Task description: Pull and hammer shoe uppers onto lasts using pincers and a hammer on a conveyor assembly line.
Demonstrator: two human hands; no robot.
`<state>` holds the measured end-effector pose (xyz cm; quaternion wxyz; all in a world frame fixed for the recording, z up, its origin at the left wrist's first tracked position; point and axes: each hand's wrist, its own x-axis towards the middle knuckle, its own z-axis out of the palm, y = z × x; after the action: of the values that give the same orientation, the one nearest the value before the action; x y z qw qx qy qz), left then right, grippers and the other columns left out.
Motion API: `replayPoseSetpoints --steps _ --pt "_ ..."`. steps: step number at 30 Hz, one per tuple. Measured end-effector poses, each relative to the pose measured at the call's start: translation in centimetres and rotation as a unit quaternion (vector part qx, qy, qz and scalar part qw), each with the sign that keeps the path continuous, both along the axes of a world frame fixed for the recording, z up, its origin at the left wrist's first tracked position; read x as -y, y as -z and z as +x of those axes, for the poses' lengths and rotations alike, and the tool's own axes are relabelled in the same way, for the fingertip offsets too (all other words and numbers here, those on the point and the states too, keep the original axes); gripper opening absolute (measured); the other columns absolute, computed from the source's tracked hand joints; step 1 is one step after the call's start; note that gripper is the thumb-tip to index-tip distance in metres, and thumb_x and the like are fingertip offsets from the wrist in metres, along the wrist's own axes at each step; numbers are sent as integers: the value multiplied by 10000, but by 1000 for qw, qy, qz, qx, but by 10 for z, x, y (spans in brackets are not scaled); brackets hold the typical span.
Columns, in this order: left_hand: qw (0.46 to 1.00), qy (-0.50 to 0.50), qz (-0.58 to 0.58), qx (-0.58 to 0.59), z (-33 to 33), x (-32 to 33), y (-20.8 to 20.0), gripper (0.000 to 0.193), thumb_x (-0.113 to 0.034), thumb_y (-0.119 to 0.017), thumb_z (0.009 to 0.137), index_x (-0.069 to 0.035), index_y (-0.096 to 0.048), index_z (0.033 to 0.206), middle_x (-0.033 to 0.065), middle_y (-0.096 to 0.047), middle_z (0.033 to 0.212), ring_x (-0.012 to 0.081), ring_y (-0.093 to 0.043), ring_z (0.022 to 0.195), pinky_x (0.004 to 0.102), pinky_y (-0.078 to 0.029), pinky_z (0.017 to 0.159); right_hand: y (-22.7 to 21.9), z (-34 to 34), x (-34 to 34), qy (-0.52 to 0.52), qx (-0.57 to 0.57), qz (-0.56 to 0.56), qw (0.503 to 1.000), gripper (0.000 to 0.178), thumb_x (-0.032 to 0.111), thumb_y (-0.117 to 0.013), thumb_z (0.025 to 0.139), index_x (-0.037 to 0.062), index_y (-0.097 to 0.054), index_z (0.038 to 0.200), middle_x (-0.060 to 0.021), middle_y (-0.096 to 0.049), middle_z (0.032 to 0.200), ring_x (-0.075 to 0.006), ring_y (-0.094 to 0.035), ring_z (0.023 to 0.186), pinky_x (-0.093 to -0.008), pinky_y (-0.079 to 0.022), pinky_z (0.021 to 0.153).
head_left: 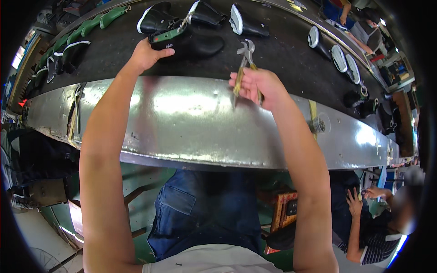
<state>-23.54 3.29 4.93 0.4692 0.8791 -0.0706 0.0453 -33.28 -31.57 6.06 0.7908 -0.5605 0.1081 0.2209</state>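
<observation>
My left hand [144,55] is closed round the heel end of a black shoe [198,47] lying on the dark belt. A green shoe last [169,35] shows in the shoe's opening. In my right hand [266,86], above the metal edge of the bench, is a pair of pincers [246,52]. Their jaws point away from me and one handle lies across my fingers. The pincers and the shoe are apart. Just beyond the held shoe lie more black shoes with white edging, among them one shoe [154,17] at the left.
A metal ledge [195,123] runs along the near side of the belt. On its right sits a clear cup [320,124] of small dark pieces. Green lasts [93,25] and black shoes line the far left. Other people work at the far right and near right.
</observation>
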Motion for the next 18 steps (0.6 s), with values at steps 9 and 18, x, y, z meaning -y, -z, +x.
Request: replayPoseSetpoints --steps 9,18 --pt "919 -139 362 -75 -34 19 16 928 -597 -624 919 152 -415 1425 329 -640 1253 420 -618 1215 448 -448 1082 33 165 -14 22 -5 68 997 205 152 -493 1058 -46 -490 1109 -229 -618 1061 -380 -680 1006 -508 -597 930" --pt "924 -112 357 -73 -32 22 11 865 -574 -654 906 134 -454 1362 295 -643 1260 369 -607 1242 441 -380 1144 64 183 5 230 54 -116 965 193 192 -600 1017 13 -613 947 -62 -638 794 -152 -611 611 -291 -466 517"
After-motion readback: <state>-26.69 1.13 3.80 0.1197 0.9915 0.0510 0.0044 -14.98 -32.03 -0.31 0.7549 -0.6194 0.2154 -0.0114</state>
